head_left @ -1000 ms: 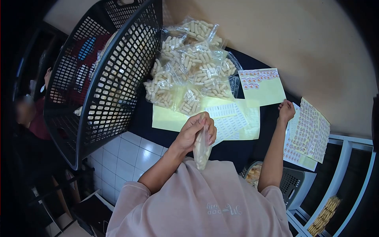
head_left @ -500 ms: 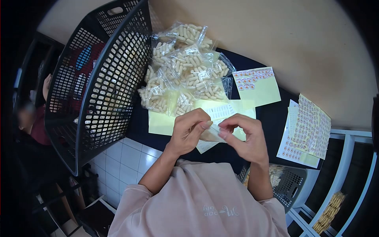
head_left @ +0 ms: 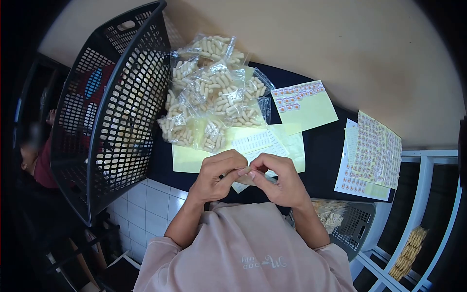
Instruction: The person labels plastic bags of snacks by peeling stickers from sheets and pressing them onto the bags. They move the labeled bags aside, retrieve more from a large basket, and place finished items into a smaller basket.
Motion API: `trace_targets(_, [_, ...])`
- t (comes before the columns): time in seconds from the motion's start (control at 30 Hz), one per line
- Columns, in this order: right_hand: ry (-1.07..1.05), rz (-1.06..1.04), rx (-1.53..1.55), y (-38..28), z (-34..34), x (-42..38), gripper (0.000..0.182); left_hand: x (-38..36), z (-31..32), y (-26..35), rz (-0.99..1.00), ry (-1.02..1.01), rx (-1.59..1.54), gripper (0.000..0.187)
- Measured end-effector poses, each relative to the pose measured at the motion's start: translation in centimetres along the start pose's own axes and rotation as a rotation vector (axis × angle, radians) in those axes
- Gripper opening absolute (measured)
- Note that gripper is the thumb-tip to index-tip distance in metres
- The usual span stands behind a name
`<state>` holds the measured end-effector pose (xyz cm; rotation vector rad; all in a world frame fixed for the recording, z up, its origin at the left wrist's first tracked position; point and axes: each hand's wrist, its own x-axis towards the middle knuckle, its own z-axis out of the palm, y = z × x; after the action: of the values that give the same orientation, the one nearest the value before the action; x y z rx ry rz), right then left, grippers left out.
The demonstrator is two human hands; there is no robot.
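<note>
My left hand (head_left: 218, 176) and my right hand (head_left: 278, 181) meet just in front of my chest, over the table's near edge. Thumbs and fingers of both pinch a small, see-through plastic bag (head_left: 246, 180), mostly hidden behind them. Whether anything is inside it I cannot make out. Just beyond my hands lie printed label sheets (head_left: 253, 141) on yellow backing paper (head_left: 187, 159). Farther off, a heap of clear bags filled with pale, finger-shaped pieces (head_left: 214, 92) rests on the dark table.
A large black plastic basket (head_left: 124, 112) stands at the left. Sheets of round stickers (head_left: 304, 104) lie at the back right, more sticker sheets (head_left: 374, 151) at the far right. Below is a grey crate (head_left: 357, 226) beside a metal rack (head_left: 413, 209). Another person sits behind the basket.
My hands have drawn closer together, fingertips now meeting over the plastic bag, which shows less than before. The whole view has shifted slightly, with the table things appearing farther left and lower.
</note>
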<state>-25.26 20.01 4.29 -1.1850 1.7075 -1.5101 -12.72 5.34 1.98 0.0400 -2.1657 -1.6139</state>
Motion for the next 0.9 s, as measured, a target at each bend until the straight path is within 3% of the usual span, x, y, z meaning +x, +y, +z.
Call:
trace_targets(0.1, [-0.161,0.039,0.062,0.7,-0.6,-0.1,0.009,0.0,0.0,0.1,-0.051,-0.016,-0.013,0.004])
trace_targets(0.33, [-0.088,0.014,0.076,0.9,-2.2,-0.6,0.014,0.3,0.0,-1.1,-0.101,0.150,-0.179,0.007])
trace_targets(0.37, [-0.027,0.083,0.234,0.3,-2.3,-0.7,0.014,0.4,0.3,-0.3,-0.224,0.229,-0.244,0.013])
trace_targets(0.4, [0.031,0.154,0.391,-0.2,-2.6,-0.8,0.014,0.5,0.3,-0.7,-0.227,0.240,-0.235,0.013])
trace_targets(0.47, [0.000,0.217,0.497,-0.8,-3.0,-0.4,0.019,0.8,0.0,-2.1,-0.410,0.229,-0.874,0.017])
trace_targets(0.53, [0.094,-0.294,-0.092,-1.4,-2.2,1.0,0.029,1.6,0.5,-1.0,-0.555,0.078,-1.042,0.018])
trace_targets(0.6, [0.064,-0.347,-0.199,-2.7,-1.6,1.8,0.032,1.0,1.2,-2.6,-0.620,-0.014,-1.080,0.023])
trace_targets(0.63, [0.001,-0.397,-0.186,-2.8,-1.3,2.1,0.028,1.0,1.5,-4.0,-0.539,-0.128,-1.174,0.031])
trace_targets(0.73, [-0.083,-0.424,-0.172,-2.1,-0.9,2.3,0.015,1.0,2.5,-3.2,-0.610,-0.181,-0.951,0.030])
trace_targets(0.77, [-0.067,-0.390,-0.110,-1.9,-0.9,2.4,0.016,1.6,2.7,-1.9,-0.473,-0.116,-0.592,0.027])
trace_targets(0.9, [-0.019,-0.280,-0.079,-1.8,-1.4,2.3,0.012,2.3,-1.0,-1.0,-0.333,0.058,-0.390,0.036])
